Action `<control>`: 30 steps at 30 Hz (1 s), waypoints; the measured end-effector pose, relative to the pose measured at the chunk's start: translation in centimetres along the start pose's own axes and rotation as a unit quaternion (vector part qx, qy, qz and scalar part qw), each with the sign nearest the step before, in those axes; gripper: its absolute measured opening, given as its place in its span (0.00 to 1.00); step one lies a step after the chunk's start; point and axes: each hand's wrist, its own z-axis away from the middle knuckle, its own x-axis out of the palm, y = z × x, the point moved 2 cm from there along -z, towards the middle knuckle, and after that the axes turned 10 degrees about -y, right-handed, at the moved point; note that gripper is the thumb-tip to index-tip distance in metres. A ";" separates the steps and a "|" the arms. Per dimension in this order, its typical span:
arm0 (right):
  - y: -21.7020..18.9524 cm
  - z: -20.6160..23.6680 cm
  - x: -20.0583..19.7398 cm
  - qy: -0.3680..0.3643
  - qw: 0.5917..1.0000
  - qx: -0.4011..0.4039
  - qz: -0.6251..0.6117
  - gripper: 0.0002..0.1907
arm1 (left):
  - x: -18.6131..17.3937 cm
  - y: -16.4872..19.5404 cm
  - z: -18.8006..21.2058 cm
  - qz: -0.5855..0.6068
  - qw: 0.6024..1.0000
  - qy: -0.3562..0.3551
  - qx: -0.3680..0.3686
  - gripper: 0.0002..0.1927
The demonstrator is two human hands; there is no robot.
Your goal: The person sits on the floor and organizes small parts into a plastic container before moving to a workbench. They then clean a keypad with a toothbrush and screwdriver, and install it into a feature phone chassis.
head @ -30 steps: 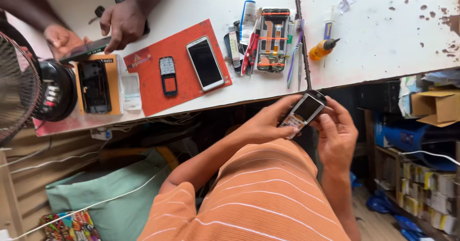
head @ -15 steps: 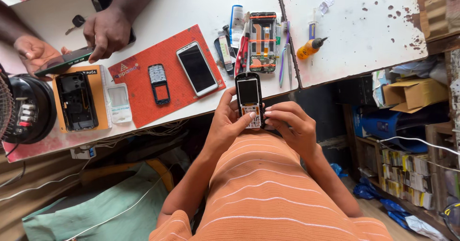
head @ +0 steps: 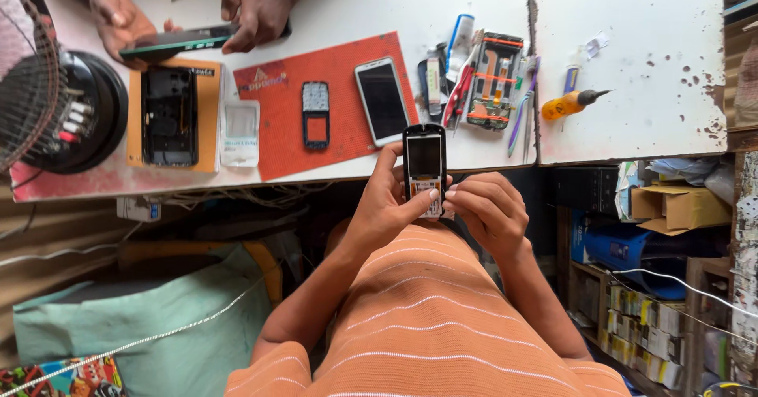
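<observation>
I hold a small black bar phone [head: 425,160] upright over my lap, at the front edge of the white table [head: 632,65]. Its screen is dark and the lower part shows bare keypad contacts. My left hand [head: 385,207] grips the phone from the left, thumb on its lower face. My right hand [head: 489,211] touches the phone's bottom right corner with its fingertips.
A red mat [head: 276,105] carries a white smartphone [head: 381,101] and a small phone front [head: 315,114]. Beside it are an orange box [head: 209,112], a tool cluster [head: 489,81] and an orange-handled screwdriver [head: 572,103]. Another person's hands [head: 257,6] hold a flat device. A fan [head: 47,105] stands left.
The phone has moved left from below the table edge and now stands upright between both hands. My right hand has closed in on its bottom end.
</observation>
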 end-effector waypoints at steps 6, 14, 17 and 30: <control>-0.9 -0.2 2.1 0.019 0.999 0.027 0.016 0.12 | -1.2 0.9 1.0 -0.064 0.997 0.033 -0.006 0.30; -1.9 0.1 3.2 0.038 0.994 0.096 0.025 0.13 | -1.8 1.1 1.2 -0.048 0.998 0.023 -0.013 0.30; -1.9 0.2 3.2 0.039 0.993 0.111 0.011 0.11 | -1.8 1.1 1.0 -0.038 0.999 0.015 -0.029 0.30; -1.0 -0.5 2.8 -0.002 0.986 0.168 0.021 0.11 | -1.8 1.2 0.6 -0.118 0.990 0.037 -0.070 0.30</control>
